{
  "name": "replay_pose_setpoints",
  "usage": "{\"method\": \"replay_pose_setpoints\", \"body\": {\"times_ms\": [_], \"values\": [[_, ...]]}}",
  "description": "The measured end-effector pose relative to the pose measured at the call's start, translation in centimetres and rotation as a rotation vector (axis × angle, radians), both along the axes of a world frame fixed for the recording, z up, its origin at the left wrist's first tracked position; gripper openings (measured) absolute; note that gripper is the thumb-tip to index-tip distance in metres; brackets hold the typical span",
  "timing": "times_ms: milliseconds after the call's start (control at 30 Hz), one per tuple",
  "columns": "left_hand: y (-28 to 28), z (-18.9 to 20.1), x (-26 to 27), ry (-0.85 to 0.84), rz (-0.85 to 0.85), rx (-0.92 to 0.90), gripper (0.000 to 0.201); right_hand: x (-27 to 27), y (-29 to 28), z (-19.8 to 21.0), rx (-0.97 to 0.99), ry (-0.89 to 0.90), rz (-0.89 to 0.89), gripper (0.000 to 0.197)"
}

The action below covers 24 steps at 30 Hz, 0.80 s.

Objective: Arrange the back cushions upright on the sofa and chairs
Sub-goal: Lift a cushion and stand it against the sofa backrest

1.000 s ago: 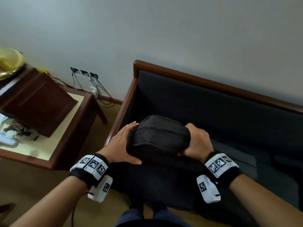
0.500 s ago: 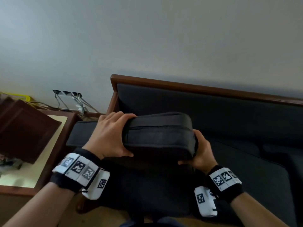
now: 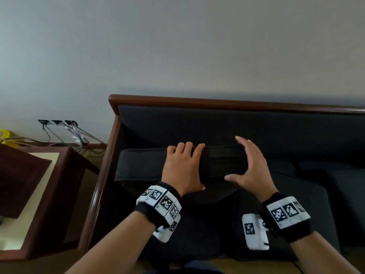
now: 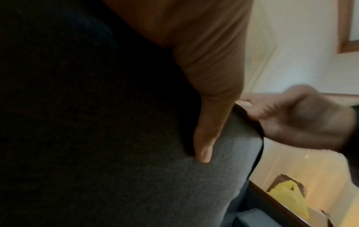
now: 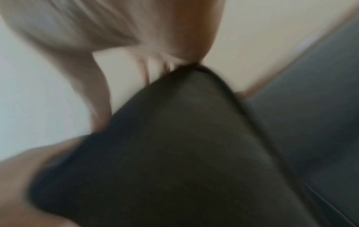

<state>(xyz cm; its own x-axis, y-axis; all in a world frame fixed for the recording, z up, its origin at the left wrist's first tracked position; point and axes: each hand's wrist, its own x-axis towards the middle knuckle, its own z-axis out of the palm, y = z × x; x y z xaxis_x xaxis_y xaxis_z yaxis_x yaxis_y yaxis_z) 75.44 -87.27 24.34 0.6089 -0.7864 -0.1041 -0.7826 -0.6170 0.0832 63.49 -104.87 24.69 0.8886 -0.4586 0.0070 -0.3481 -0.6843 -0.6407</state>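
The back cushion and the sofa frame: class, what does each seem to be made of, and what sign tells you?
Back cushion: dark grey woven cloth, matt, apparently soft-filled; the left wrist view shows a grainy weave and a piped seam.
Sofa frame: looks like reddish-brown wood with a glossy finish; light glints along its rounded rail.

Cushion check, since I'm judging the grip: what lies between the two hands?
In the head view, only the cushion's dark top edge spans from left hand to right hand.
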Motion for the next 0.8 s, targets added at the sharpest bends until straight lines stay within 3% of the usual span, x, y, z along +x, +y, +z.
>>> {"method": "replay_pose_setpoints", "body": {"times_ms": [67, 133, 233, 400, 500, 700, 800], "values": [[-1.2, 0.0, -1.0, -0.001, 0.000, -0.002, 0.117, 1.1, 0.7, 1.1, -0.155, 0.260, 0.173, 0.119], [-1.0, 0.1, -1.2, 0.036, 0.021, -0.034, 0.114, 1.9, 1.7, 0.7, -0.308, 0.383, 0.253, 0.118], [1.9, 0.6, 0.5, 0.146, 0.078, -0.070, 0.113, 2.0, 2.9, 0.1, -0.452, 0.346, 0.226, 0.108], [11.1, 1.4, 4.8, 0.167, 0.219, 0.060, 0.124, 2.4, 3.6, 0.2, -0.464, 0.339, 0.155, 0.096], [14.4, 1.1, 5.7, 0.239, 0.280, -0.017, 0.117, 2.8, 4.0, 0.1, -0.478, 0.330, 0.124, 0.091], [13.3, 2.7, 4.5, 0.160, 0.186, -0.231, 0.099, 1.2, 3.1, 0.6, -0.408, 0.173, 0.014, 0.067], [11.4, 6.2, 4.2, 0.077, 0.107, -0.333, 0.100, -0.2, 1.4, 1.7, -0.309, 0.099, -0.061, 0.071]]}}
